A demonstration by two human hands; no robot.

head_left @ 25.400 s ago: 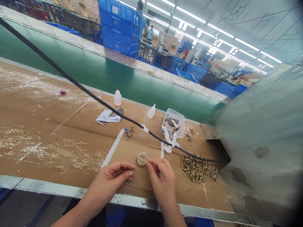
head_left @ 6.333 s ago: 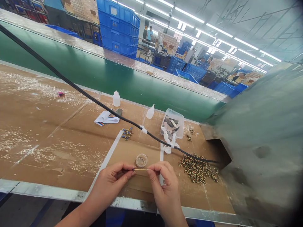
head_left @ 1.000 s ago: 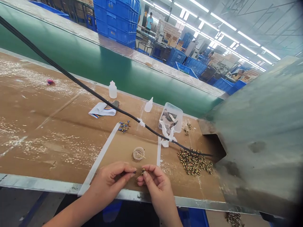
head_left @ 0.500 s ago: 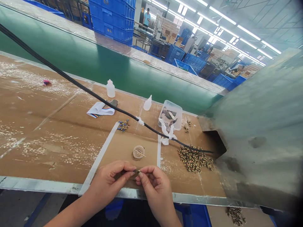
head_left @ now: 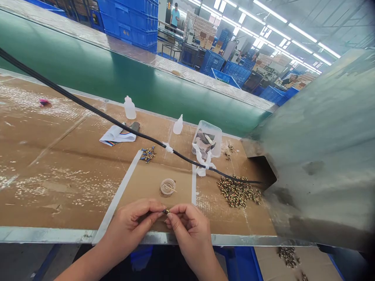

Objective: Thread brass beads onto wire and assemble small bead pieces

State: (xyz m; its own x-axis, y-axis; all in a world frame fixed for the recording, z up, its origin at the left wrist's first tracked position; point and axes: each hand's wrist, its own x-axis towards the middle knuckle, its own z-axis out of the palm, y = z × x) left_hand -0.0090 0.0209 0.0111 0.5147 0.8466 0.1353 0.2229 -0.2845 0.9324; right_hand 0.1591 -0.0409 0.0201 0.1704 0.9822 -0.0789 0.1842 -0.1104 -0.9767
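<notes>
Held between both hands, just above the table's front edge, is a small dark and gold-coloured part point(head_left: 166, 211). My left hand point(head_left: 131, 222) pinches its left end between thumb and forefinger. My right hand point(head_left: 190, 226) pinches the right end the same way, its other fingers curled. Most of the part is hidden by the fingertips. Just beyond them stands a small clear cup point(head_left: 161, 191) with a thin pale stick point(head_left: 172, 189) in it. Several similar parts with blue on them point(head_left: 148, 155) lie past the cup to the left. A large pile of small gold and dark parts point(head_left: 238, 192) lies to the right.
A black cable point(head_left: 143, 136) crosses above the table. Two white squeeze bottles point(head_left: 130, 108) and a clear plastic box point(head_left: 216, 148) stand towards the green conveyor belt point(head_left: 175, 95). At left lies a folded white strip point(head_left: 113, 134). A metal panel point(head_left: 316, 156) bounds the right side.
The view has shifted slightly, so the table things appear a little further left. Both hands keep their pinch, and the part between them shows a little more.
</notes>
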